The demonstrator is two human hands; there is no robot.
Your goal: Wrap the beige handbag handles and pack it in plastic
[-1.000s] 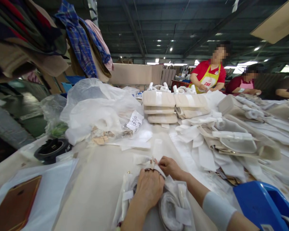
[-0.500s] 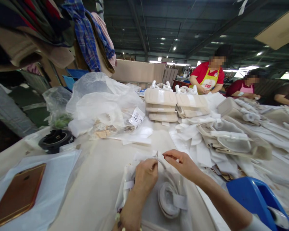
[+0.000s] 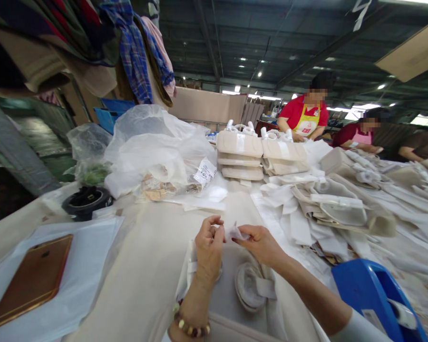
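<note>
A beige bag (image 3: 231,266) lies on the table under both hands. On it rests a coiled strap or handle (image 3: 249,287) wrapped in thin white material, with a white band around the coil. My right hand (image 3: 258,242) is closed, pinching a small white wrapping piece (image 3: 237,232) between thumb and fingers above the bag's far edge. My left hand (image 3: 210,244) hovers just left of that piece. Its fingers are loosely bent and apart, and nothing shows in them. A beaded bracelet circles the left wrist. The bag's left part is partly hidden by the left forearm.
A blue tape dispenser (image 3: 374,294) stands at the right. Stacked beige bags (image 3: 239,144) and loose white sheets lie beyond. At left are a phone (image 3: 32,278), a black round object (image 3: 87,202) and plastic bags (image 3: 153,142). Co-workers (image 3: 305,116) work across the table.
My left hand has come off the strap and risen slightly, its fingers loosening. My right hand has moved a little left and closed on the small white piece.
</note>
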